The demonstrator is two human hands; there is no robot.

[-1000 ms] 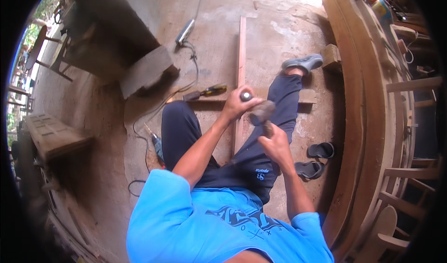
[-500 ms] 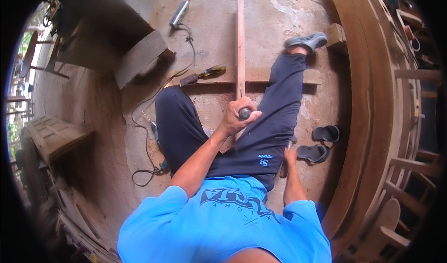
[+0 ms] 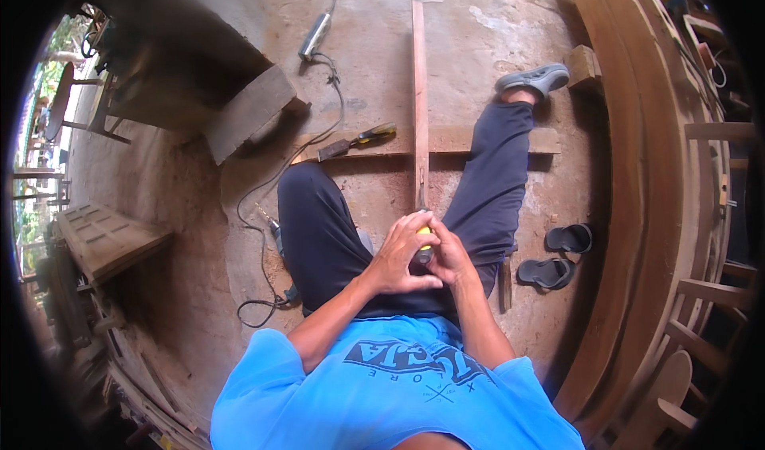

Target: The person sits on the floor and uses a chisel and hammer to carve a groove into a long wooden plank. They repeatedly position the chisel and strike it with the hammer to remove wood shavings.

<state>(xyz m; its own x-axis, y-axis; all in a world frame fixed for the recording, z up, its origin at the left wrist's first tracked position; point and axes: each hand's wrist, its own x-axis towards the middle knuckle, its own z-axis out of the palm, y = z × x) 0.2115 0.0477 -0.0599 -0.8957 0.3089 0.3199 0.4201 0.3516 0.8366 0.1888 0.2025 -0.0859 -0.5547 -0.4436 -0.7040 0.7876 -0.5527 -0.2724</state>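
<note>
Two hands are in view, the left hand [image 3: 398,255] and the right hand [image 3: 448,255], and both are closed together on one yellow-handled tool [image 3: 425,247]. One more chisel [image 3: 357,141] with a yellow handle lies on the floor. There are two wooden strips: one long strip [image 3: 417,91] that runs away from the person, and one cross strip [image 3: 446,139] under it. Two dark sandals [image 3: 558,255] lie together near the right leg. One grey shoe [image 3: 534,78] is on the foot. One power tool [image 3: 315,37] with one cable [image 3: 335,111] lies on the floor. One wooden block [image 3: 582,66] lies beside the foot.
</note>
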